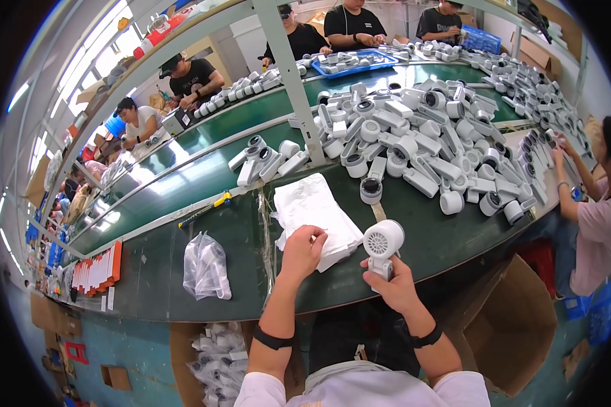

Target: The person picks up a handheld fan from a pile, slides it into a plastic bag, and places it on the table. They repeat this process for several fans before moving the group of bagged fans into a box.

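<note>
White handheld fan (385,237): raised over the near edge of the worktop (326,293), just right of the white stack, vented face showing.
Right hand (395,283): fingers clamped around the fan's handle, below the round head.
Left hand (304,249): fingers bent over the near part of the white stack (313,203); whether they pinch a layer, I cannot tell.
Fan slip: a loose grip on the smooth-looking handle could let the head tip, and the fan might drop past the edge.
Stack trouble: the thin layers may cling, so a pull could bring up several or skew the pile.
Heap of fans (421,146): crowds the space beyond the right hand; a knock could set loose ones sliding.
Metal post (293,85): stands beyond the stack, limiting a far reach.
Left side: crumpled clear bag (207,268) and yellow-handled tool (207,208), both apart from the left hand.
Open carton (516,312): below the worktop's right edge.
</note>
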The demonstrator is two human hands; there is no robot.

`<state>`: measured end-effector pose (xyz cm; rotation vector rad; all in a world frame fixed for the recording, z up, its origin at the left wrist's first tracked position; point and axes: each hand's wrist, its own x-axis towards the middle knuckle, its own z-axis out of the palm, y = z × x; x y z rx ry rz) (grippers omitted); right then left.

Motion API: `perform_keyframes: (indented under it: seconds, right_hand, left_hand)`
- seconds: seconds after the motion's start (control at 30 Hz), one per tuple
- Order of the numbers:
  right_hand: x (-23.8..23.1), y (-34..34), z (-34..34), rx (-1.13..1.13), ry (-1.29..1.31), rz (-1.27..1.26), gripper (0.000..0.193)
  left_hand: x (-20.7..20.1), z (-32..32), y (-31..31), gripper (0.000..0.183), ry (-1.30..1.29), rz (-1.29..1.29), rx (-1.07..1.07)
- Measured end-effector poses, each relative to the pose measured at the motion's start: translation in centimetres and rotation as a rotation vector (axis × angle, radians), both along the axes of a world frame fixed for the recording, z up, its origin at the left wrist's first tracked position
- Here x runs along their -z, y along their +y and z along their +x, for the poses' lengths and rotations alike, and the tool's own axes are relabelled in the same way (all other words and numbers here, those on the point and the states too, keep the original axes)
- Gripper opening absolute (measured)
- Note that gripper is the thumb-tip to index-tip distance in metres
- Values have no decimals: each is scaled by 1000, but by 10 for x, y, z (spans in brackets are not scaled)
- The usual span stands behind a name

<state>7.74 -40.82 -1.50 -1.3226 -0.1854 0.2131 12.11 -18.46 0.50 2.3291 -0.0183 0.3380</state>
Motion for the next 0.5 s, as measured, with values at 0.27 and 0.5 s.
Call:
perform_keyframes:
  seconds: [0.27, 0.5]
  right_hand:
    - [-8, 40, 16, 198, 22, 26, 39]
    - [-10, 53, 29, 292, 54, 115, 38]
  left_hand:
    - [5, -12, -25, 14, 95, -630, 77]
    - [19, -23, -33, 12, 207, -1101, 53]
